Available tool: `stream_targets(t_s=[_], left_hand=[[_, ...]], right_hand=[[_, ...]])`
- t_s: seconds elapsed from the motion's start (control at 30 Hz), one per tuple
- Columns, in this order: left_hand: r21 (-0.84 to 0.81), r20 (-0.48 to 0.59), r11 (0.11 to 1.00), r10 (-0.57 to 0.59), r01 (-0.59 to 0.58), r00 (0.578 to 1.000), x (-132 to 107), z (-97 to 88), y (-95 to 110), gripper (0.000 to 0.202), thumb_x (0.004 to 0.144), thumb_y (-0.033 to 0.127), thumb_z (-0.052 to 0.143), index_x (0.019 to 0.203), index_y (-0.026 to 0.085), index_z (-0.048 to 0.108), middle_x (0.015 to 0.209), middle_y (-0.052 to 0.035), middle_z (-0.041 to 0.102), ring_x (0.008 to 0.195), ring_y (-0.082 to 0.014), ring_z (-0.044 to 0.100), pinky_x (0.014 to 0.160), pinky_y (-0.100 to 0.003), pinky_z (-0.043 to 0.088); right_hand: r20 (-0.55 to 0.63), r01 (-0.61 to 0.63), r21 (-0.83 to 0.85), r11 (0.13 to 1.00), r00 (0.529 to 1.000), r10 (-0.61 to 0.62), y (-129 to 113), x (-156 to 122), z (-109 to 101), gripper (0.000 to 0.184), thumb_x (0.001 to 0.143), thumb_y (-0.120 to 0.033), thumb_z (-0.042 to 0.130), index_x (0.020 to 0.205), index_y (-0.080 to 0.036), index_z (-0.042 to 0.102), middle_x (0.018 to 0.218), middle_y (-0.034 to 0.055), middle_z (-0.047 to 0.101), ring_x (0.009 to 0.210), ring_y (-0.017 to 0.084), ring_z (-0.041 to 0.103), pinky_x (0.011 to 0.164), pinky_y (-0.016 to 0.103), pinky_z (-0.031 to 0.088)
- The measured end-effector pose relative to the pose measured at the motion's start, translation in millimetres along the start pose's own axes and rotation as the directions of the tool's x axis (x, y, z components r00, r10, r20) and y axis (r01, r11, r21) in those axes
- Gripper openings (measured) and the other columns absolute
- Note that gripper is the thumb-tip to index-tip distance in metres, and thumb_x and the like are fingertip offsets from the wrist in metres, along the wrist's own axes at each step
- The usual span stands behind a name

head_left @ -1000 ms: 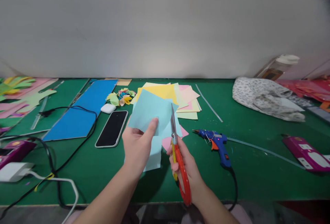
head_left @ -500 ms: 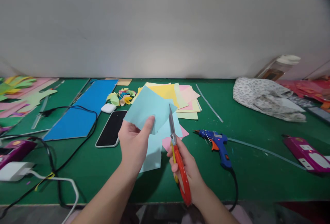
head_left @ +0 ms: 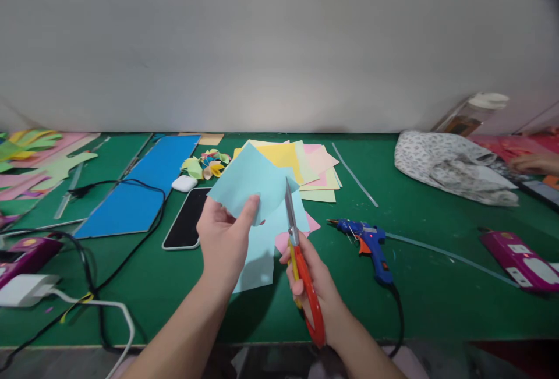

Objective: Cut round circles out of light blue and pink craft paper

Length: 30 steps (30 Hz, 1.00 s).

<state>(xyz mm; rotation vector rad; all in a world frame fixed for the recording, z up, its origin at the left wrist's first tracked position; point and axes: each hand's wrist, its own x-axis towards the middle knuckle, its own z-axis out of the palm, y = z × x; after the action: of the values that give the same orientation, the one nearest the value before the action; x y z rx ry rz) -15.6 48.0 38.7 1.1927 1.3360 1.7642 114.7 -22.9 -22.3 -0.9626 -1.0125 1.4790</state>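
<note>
Pinched between the thumb and fingers of my left hand point(head_left: 225, 239) is a light blue sheet of paper point(head_left: 247, 178), held above the table. My right hand point(head_left: 317, 274) grips scissors point(head_left: 308, 291) with red and yellow handles, their blades pointing away from me at the paper's right edge. The blades look nearly closed; whether paper lies between them I cannot tell. Under my hands lies more light blue paper point(head_left: 257, 262), with a bit of pink paper point(head_left: 312, 223) showing beside the blades. Behind it spreads a stack of yellow, pink and cream sheets point(head_left: 318, 166).
A blue glue gun point(head_left: 367, 242) with a long glue stick lies right of my hands. To the left are a phone point(head_left: 186, 222), a white case point(head_left: 184, 183), small paper flowers point(head_left: 205, 163), a blue board point(head_left: 140, 187) and black cables point(head_left: 126, 251). Another person's hand point(head_left: 535, 163) shows far right.
My left hand and the blue sheet have shifted slightly left. The scissors have barely moved. Another person's hand has come into view at the right edge.
</note>
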Motion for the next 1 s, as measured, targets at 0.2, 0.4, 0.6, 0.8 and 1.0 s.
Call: stream_targets(t_s=[0.2,0.4,0.6,0.8,1.0], left_hand=[[0.099,0.045,0.995,-0.028,0.023,0.999,-1,-1.3,1,0.048,0.069,0.034,0.073,0.111,0.016,0.058,0.090,-0.0044,0.069,0.068,-0.0172,0.066,0.047,-0.024,0.055],[0.112,0.069,0.992,-0.073,0.065,0.995,-3,2.0,10,0.038,0.066,0.032,0.074,0.095,0.014,0.059,0.082,-0.0037,0.070,0.058,-0.0157,0.065,0.043,-0.023,0.053],[0.117,0.155,0.990,-0.098,0.080,0.983,-3,1.4,10,0.039,0.066,0.032,0.074,0.099,0.015,0.059,0.087,-0.0038,0.070,0.062,-0.0167,0.065,0.044,-0.024,0.053],[0.147,0.197,0.983,-0.134,0.106,0.971,-2,-6.0,-1,0.041,0.066,0.034,0.075,0.100,0.016,0.059,0.084,-0.0023,0.070,0.060,-0.0169,0.065,0.047,-0.026,0.053],[0.194,0.197,0.974,-0.155,0.116,0.968,-3,-7.3,-2,0.038,0.066,0.035,0.076,0.095,0.016,0.060,0.079,-0.0020,0.070,0.062,-0.0184,0.066,0.050,-0.027,0.053]], right_hand=[[-0.106,-0.065,0.084,0.994,0.992,0.074,13,12,6,0.064,0.063,-0.074,0.061,0.105,-0.025,0.062,0.071,-0.0001,0.049,0.046,0.009,0.043,0.036,0.021,0.038],[-0.145,-0.058,0.115,0.992,0.987,0.075,18,15,5,0.072,0.059,-0.084,0.052,0.098,-0.024,0.064,0.060,-0.0017,0.045,0.043,0.009,0.039,0.036,0.023,0.038],[-0.111,0.023,0.034,0.999,0.994,-0.019,10,11,-1,0.091,0.048,-0.082,0.061,0.121,-0.028,0.056,0.078,0.0025,0.054,0.054,0.014,0.047,0.044,0.027,0.045],[-0.037,0.100,-0.021,0.995,0.994,-0.101,6,8,-6,0.107,0.042,-0.085,0.060,0.133,-0.030,0.045,0.104,0.0077,0.057,0.076,0.020,0.054,0.062,0.034,0.050],[-0.038,0.121,-0.034,0.992,0.992,-0.122,12,11,-8,0.114,0.038,-0.088,0.056,0.135,-0.030,0.042,0.106,0.0091,0.056,0.074,0.020,0.052,0.058,0.033,0.048]])
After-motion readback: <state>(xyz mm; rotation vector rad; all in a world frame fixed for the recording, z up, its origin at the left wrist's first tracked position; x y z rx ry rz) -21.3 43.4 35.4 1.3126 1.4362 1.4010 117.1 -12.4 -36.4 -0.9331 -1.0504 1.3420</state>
